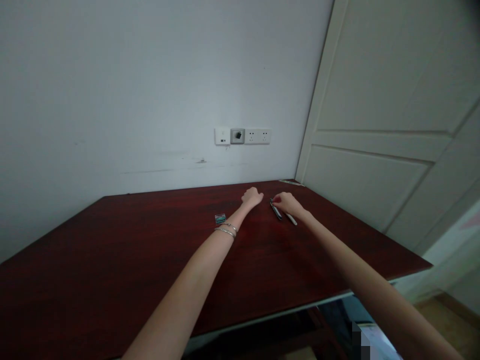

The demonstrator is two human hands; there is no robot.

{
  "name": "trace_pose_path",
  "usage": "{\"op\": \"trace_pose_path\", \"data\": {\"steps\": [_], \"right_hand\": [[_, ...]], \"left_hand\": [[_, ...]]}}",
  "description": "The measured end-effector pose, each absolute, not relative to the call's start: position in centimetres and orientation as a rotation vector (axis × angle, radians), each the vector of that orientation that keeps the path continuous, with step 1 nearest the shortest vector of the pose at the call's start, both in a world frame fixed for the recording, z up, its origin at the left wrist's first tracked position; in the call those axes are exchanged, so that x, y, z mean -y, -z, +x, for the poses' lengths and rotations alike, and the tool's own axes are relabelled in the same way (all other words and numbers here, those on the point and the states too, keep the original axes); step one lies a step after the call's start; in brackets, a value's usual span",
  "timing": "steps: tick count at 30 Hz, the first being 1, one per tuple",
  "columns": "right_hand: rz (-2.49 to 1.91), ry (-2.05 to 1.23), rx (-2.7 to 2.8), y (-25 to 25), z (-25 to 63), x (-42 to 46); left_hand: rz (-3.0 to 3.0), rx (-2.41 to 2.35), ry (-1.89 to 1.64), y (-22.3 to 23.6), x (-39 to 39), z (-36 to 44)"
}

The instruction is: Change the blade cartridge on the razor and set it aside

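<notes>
My left hand point(253, 196) is curled closed above the far part of the dark red table point(150, 260); its back faces me and hides whatever the fingers may hold. My right hand point(288, 203) pinches at the far end of a dark, slim, pen-like object point(276, 211) that points toward me. Just right of that, a pale, thin stick-like object point(291, 219) lies partly under the same hand. A small, clear rectangular case point(220, 218) with a greenish part rests left of my left forearm, near the bracelets.
A pale, ruler-like strip point(291, 183) lies at the table's far right corner. Wall sockets point(258, 136) sit above the back edge. A white panelled door point(375, 120) stands along the right side. Below the front edge, an open space holds partly hidden items.
</notes>
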State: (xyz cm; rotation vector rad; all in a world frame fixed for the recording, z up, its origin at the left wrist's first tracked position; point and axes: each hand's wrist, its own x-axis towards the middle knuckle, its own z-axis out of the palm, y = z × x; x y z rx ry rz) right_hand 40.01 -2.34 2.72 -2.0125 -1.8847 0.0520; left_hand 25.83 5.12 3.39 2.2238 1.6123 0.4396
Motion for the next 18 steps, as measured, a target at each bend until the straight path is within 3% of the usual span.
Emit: {"op": "trace_pose_path", "data": {"steps": [6, 11, 18], "right_hand": [[-1.485, -0.23, 2.203, -1.4, 33.4, 0.6], [-1.201, -0.326, 2.342, -0.1, 28.2, -0.3], [-1.192, -0.36, 2.397, 1.7, 25.2, -2.4]], "left_hand": [[2.094, -1.581, -0.888, -3.3, -8.5, 17.3], [2.023, -1.61, -1.056, -1.4, -9.3, 11.6], [1.941, -1.574, -1.148, 1.0, -9.2, 7.3]]}}
